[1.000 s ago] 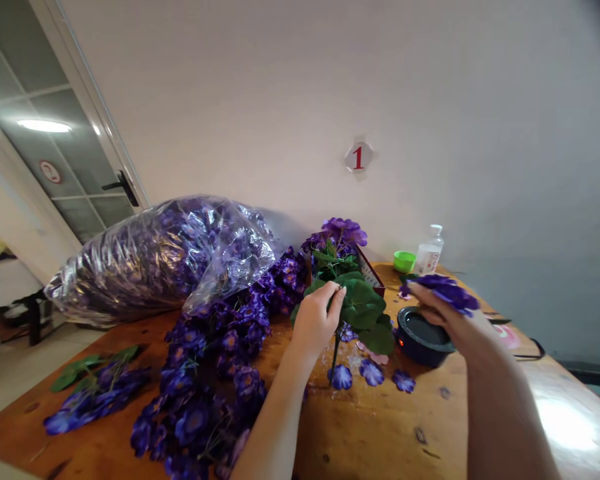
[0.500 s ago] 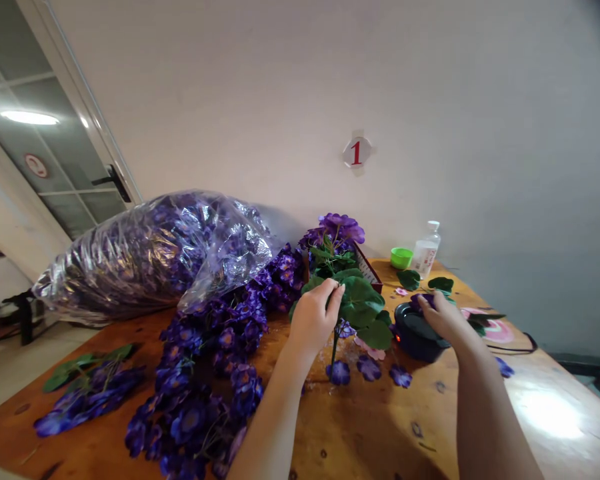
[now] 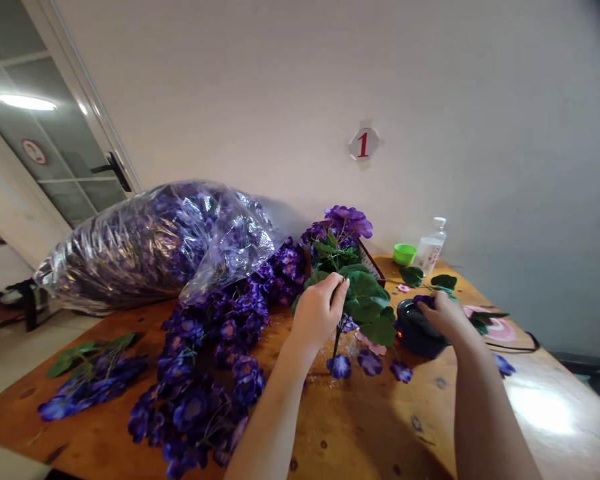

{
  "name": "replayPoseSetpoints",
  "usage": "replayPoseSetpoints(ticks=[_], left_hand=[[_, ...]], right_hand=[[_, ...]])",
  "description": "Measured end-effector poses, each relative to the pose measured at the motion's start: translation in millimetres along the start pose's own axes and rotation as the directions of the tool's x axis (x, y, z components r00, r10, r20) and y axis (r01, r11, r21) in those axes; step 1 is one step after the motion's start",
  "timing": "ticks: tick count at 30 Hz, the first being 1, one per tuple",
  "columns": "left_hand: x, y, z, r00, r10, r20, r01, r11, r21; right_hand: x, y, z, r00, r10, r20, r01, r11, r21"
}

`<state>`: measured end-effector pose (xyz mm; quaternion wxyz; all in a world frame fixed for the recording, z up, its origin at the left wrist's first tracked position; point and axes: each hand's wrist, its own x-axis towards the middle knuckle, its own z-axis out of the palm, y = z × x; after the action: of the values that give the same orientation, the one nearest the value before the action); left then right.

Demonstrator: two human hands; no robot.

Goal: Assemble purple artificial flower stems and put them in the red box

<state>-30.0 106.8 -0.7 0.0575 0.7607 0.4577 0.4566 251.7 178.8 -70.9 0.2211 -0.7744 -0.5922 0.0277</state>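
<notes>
Two bare hands are working at a purple artificial flower bunch [image 3: 347,263] on a wooden table [image 3: 375,433].

A bulging clear plastic bag [image 3: 150,247] of purple blooms is lying at ten o'clock, and a long heap of flower sprays [image 3: 195,393] is spreading toward seven o'clock. The bunch is standing upright near the middle, with broad green leaves around its thin stem. The left hand [image 3: 316,315] is pinched shut on the bunch among the leaves. The right hand [image 3: 447,319], at three o'clock, is curling over a purple bloom [image 3: 425,301] on a dark round pot [image 3: 415,337]; whether it is gripping is unclear. A wall sign [image 3: 363,143] is showing a red "1", while a plastic bottle [image 3: 430,250] is carrying an unreadable label. Dark knots are marking the table, and a glass door [image 3: 45,133] is standing at ten o'clock.
</notes>
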Motion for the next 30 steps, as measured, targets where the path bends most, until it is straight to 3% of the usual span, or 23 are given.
replayPoseSetpoints(ticks=[16, 30], left_hand=[[-0.3, -1.5, -0.3, 1.0, 0.002, -0.005, -0.002, 1.0, 0.016], [-0.9, -1.4, 0.0, 1.0, -0.015, -0.004, 0.015, 0.999, 0.047]], right_hand=[[-0.3, 2.8, 2.9, 0.999, -0.03, 0.013, 0.03, 0.998, -0.054], [1.2, 4.2, -2.8, 0.998, 0.015, -0.062, -0.008, 0.994, 0.11]])
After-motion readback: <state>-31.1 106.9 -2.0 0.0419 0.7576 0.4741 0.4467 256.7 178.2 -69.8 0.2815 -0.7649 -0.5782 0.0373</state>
